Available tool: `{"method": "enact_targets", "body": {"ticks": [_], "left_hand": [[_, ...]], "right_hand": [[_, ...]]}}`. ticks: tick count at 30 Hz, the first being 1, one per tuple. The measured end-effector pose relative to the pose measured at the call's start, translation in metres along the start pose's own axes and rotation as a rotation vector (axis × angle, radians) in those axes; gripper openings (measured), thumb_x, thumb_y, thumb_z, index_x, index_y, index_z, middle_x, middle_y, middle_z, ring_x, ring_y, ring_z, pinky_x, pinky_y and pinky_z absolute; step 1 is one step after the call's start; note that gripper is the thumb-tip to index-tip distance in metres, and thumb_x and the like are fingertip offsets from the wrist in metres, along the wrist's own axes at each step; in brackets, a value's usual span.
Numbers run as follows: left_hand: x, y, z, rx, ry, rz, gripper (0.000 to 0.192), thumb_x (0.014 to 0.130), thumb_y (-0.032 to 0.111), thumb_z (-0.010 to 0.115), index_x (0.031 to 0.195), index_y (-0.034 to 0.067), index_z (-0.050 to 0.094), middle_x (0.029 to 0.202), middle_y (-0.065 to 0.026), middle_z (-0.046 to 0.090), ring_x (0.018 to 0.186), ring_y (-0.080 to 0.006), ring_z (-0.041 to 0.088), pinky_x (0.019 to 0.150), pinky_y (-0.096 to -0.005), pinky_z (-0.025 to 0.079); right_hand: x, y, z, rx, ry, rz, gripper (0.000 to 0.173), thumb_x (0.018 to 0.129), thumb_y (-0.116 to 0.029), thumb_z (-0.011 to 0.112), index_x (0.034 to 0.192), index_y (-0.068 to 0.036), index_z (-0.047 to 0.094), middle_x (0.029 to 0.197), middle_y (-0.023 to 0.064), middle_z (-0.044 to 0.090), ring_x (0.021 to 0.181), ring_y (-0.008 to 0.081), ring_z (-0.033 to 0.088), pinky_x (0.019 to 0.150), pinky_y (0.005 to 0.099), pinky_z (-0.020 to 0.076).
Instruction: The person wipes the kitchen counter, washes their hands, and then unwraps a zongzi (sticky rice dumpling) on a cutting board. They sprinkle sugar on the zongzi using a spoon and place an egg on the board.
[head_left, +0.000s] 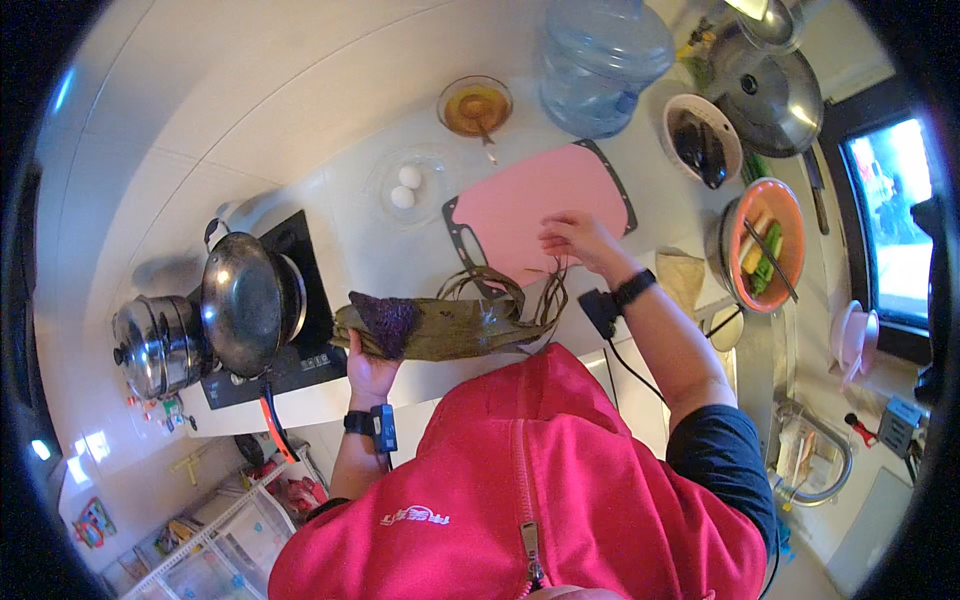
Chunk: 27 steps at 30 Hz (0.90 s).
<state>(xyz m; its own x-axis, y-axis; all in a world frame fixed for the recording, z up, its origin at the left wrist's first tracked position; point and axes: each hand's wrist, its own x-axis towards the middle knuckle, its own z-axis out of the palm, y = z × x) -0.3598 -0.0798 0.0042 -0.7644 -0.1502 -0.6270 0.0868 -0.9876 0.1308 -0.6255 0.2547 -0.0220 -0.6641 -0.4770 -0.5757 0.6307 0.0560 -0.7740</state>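
My left hand (373, 369) holds long, unrolled green-brown leaves (465, 330), probably bamboo, from below at their left end. On them rests a wedge of dark purple rice (386, 324), with one corner pointing up and left. The leaves stretch to the right in front of my jacket, ending in thin, curling strips (553, 292). My right hand (576, 238) hovers over the lower right of a pink cutting board (536, 195), just above those strip ends. Its fingers are loosely bent, and nothing shows in them.
An induction cooktop (307, 300) with a wok (244, 304) and a steel steamer pot (157, 345) is at left. Two eggs (405, 187) sit on a glass plate. Behind are a bowl of amber liquid (475, 106) and a water jug (604, 67). An orange bowl (787, 247) of vegetables stands right.
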Motion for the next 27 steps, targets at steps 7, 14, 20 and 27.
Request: {"method": "enact_targets", "body": {"ticks": [7, 14, 20, 27], "left_hand": [[-0.041, 0.018, -0.036, -0.071, 0.053, 0.103, 0.056, 0.098, 0.047, 0.035, 0.142, 0.012, 0.037, 0.146, -0.0109, 0.037, 0.135, -0.032, 0.034, 0.112, -0.0508, 0.024], [-0.05, 0.026, -0.044, -0.066, 0.061, 0.154, 0.055, 0.098, 0.046, 0.036, 0.14, 0.01, 0.039, 0.143, -0.0109, 0.042, 0.133, -0.0314, 0.038, 0.112, -0.0499, 0.026], [-0.033, 0.031, -0.032, -0.083, 0.068, 0.109, 0.055, 0.098, 0.046, 0.035, 0.14, 0.011, 0.039, 0.143, -0.0108, 0.042, 0.132, -0.0312, 0.039, 0.112, -0.0499, 0.026], [-0.009, 0.033, -0.022, 0.101, 0.067, 0.072, 0.054, 0.098, 0.046, 0.035, 0.139, 0.011, 0.04, 0.143, -0.0111, 0.043, 0.132, -0.0321, 0.039, 0.11, -0.0511, 0.029]], "right_hand": [[0.122, 0.014, 0.118, 0.065, -0.205, 0.107, 0.031, 0.091, -0.022, 0.06, 0.105, 0.005, 0.054, 0.091, 0.0147, 0.062, 0.079, 0.0241, 0.065, 0.073, 0.0346, 0.057], [0.181, 0.052, 0.165, -0.19, 0.089, -0.064, 0.021, 0.086, -0.009, 0.058, 0.094, 0.008, 0.048, 0.089, 0.0224, 0.059, 0.072, 0.0306, 0.067, 0.059, 0.0365, 0.058], [0.189, 0.066, 0.14, -0.797, 0.138, -0.501, 0.018, 0.082, -0.004, 0.057, 0.09, 0.009, 0.047, 0.076, 0.0198, 0.06, 0.059, 0.0296, 0.067, 0.054, 0.036, 0.0576], [0.095, 0.046, 0.065, -0.276, 0.147, -0.126, 0.021, 0.081, -0.007, 0.057, 0.095, 0.009, 0.052, 0.08, 0.0172, 0.06, 0.068, 0.0296, 0.067, 0.055, 0.0378, 0.0577]]}}
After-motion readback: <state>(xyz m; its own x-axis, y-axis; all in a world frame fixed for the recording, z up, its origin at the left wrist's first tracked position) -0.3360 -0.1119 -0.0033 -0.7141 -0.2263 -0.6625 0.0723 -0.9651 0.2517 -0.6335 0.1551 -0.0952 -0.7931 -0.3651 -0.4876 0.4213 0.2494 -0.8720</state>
